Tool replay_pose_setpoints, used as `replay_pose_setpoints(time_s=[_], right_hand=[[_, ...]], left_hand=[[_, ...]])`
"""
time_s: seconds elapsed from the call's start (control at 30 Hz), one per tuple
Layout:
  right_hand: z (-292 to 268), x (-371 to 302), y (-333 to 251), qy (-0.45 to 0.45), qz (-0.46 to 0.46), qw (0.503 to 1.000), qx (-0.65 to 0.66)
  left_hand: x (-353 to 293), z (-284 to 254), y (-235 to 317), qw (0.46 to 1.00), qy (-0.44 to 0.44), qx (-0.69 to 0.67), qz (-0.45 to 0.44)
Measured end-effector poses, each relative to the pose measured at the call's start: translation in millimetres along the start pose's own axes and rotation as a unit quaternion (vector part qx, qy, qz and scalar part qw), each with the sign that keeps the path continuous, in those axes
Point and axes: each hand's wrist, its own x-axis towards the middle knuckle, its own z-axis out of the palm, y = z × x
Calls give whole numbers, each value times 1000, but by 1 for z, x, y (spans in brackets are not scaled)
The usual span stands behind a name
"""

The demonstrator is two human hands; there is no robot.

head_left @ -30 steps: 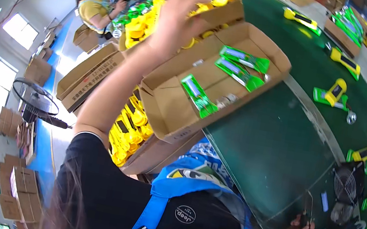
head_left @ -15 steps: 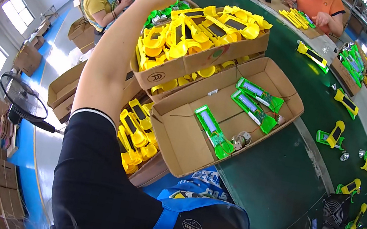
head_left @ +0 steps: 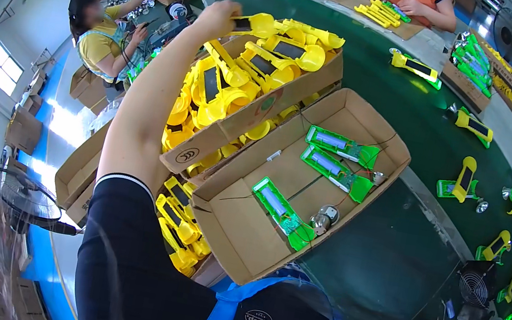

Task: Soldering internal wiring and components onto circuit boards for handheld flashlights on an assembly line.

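Note:
My left hand (head_left: 218, 19) reaches far forward over a carton heaped with yellow flashlight housings (head_left: 214, 84). Its fingers are closed on the end of one yellow flashlight housing (head_left: 260, 24) with a dark panel, at the heap's far edge. Nearer to me, an open cardboard tray (head_left: 227, 227) sits tilted. In it lie green flashlight halves (head_left: 275, 204) with batteries, circuit boards and thin wires. A silvery lamp head (head_left: 325, 217) is beside the nearest one. My right hand does not show.
More yellow housings (head_left: 180, 222) fill a lower carton at the left. Assembled flashlights (head_left: 416, 66) lie along the green bench (head_left: 385, 244) at right, near a small black fan (head_left: 475, 284). Co-workers sit across the bench (head_left: 420, 4) and at far left (head_left: 96, 36). A fan (head_left: 24, 191) stands left.
My left hand now grips a yellow housing at the heap's far edge; before, it was above the heap's far side. The view has shifted, so the cartons appear further left.

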Motion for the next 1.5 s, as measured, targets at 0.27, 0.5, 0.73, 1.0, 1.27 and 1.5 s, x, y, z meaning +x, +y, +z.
replay_pose_setpoints(time_s=[0.27,0.5,0.73,1.0,1.27,1.5], right_hand=[[-68,24,16,-186,115,943,249],[17,24,-4,-286,-165,940,84],[99,-13,-41,126,-49,991,12],[99,-4,-25,92,-50,994,38],[92,-7,-27,-6,-48,997,61],[83,-11,-35,-55,-40,994,85]], left_hand=[[42,9,112,962,-180,39,203],[45,-18,136,946,-234,43,219],[33,-9,124,949,-99,67,292],[-19,-22,105,994,91,-21,60],[-28,-68,117,961,190,180,91],[-28,-102,171,970,-105,214,49]])
